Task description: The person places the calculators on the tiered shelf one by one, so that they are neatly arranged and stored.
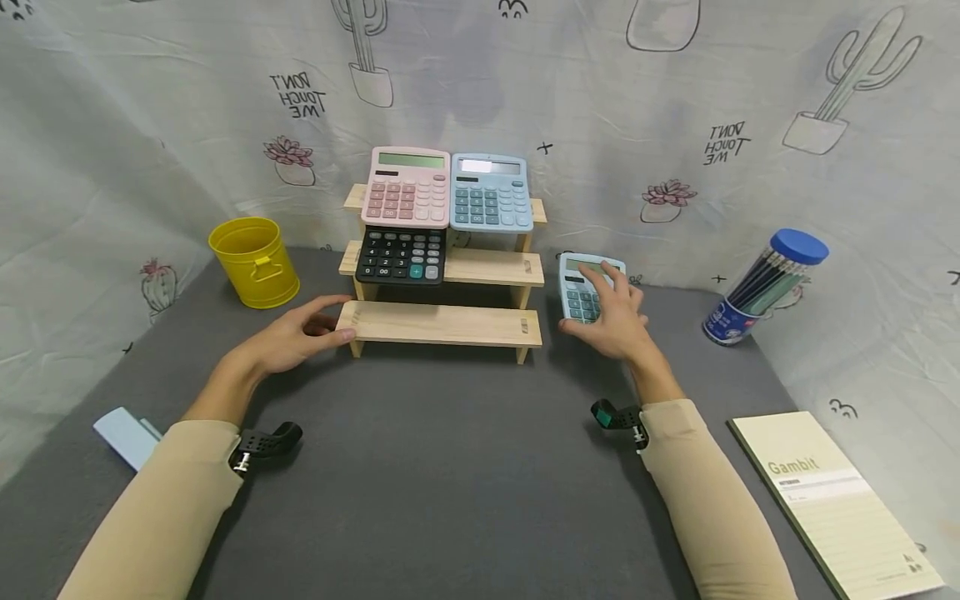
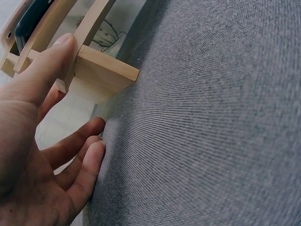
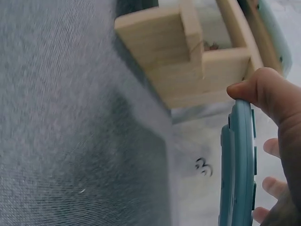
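A three-step wooden rack (image 1: 450, 323) stands at the back of the grey table. My left hand (image 1: 296, 337) pinches the left end of its lowest step; in the left wrist view the thumb (image 2: 51, 63) lies along the wood and the other fingers curl loosely beside it. Right of the rack, my right hand (image 1: 615, 312) grips a light blue calculator (image 1: 573, 292) by its edges, the thumb at its lower edge. Seen edge-on in the right wrist view, that calculator (image 3: 237, 165) is tilted up off the table. A pink calculator (image 1: 408, 187) and another blue calculator (image 1: 491, 192) lean side by side on the top step. On the middle step's left half leans a black calculator (image 1: 401, 256).
A yellow bucket (image 1: 255, 262) stands at the back left. At the right are a blue-lidded pencil tub (image 1: 765, 287), leaning outward in the view, and a Gambit notebook (image 1: 832, 500). A pale blue flat object (image 1: 127, 437) lies partly behind the left sleeve. Printed cloth hangs behind.
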A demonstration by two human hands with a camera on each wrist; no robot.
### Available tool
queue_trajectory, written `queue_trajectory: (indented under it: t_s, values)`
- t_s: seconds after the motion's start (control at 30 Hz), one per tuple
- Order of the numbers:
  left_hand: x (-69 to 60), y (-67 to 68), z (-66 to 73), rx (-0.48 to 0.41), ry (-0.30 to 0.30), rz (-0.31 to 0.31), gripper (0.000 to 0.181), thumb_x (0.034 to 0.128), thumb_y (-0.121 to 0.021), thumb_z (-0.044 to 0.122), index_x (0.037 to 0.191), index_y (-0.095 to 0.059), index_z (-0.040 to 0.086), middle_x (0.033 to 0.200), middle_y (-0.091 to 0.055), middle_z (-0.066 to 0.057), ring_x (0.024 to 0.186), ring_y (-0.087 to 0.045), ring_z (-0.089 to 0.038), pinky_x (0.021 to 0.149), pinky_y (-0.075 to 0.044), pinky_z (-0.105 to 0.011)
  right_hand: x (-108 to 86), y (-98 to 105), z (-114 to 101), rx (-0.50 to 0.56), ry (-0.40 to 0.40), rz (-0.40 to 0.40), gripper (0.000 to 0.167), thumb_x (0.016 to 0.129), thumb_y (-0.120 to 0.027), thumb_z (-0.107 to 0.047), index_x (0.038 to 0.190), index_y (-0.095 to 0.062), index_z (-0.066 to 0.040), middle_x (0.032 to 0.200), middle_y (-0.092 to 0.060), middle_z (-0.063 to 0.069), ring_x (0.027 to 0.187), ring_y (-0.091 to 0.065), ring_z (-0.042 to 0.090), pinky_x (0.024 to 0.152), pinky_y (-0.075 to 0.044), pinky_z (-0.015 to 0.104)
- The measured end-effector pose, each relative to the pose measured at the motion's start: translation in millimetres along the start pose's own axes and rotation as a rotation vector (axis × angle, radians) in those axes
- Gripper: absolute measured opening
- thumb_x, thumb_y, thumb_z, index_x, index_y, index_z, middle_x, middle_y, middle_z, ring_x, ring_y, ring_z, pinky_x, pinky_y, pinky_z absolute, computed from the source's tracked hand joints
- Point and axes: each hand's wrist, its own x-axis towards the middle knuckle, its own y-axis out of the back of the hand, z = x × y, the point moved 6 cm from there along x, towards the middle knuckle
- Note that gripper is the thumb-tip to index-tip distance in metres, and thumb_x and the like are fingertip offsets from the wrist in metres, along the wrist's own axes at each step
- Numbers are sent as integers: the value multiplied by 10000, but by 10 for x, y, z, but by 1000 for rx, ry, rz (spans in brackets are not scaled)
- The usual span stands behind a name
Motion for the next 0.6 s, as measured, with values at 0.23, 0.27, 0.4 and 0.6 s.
queue_trajectory:
  t_s: [0.23, 0.27, 0.4, 0.6]
  values:
    - [10, 6, -1, -11, -12, -10, 841, 974, -625, 597, 1638, -235, 259, 1491, -476, -283, 1347, -470, -448, 1058, -395, -649, -75, 57, -136, 16, 60, 41, 932, 840, -810, -394, 1620, -316, -270, 1716, -53, 100, 1465, -56, 543, 962, -189, 848]
    - [8, 6, 2, -12, -11, -10, 840, 974, -625, 597, 1638, -235, 259, 1491, -477, -283, 1347, -471, -447, 1057, -396, -648, -86, 65, -155, 21, 69, 49, 931, 835, -810, -395, 1618, -323, -268, 1716, -60, 99, 1463, -62, 542, 957, -193, 847]
    - [-5, -2, 23, -15, -8, -11, 847, 967, -624, 613, 1637, -238, 267, 1492, -476, -281, 1346, -471, -443, 1056, -395, -646, -137, 96, -240, 30, 92, 72, 918, 831, -809, -391, 1611, -341, -269, 1714, -78, 88, 1464, -68, 526, 954, -197, 837]
    - [-19, 3, 36, -9, -11, -7, 843, 971, -620, 609, 1636, -237, 261, 1495, -471, -282, 1347, -466, -445, 1055, -396, -645, -222, 143, -447, 60, 152, 70, 897, 834, -815, -352, 1600, -361, -251, 1707, -107, 93, 1471, -71, 511, 966, -179, 834]
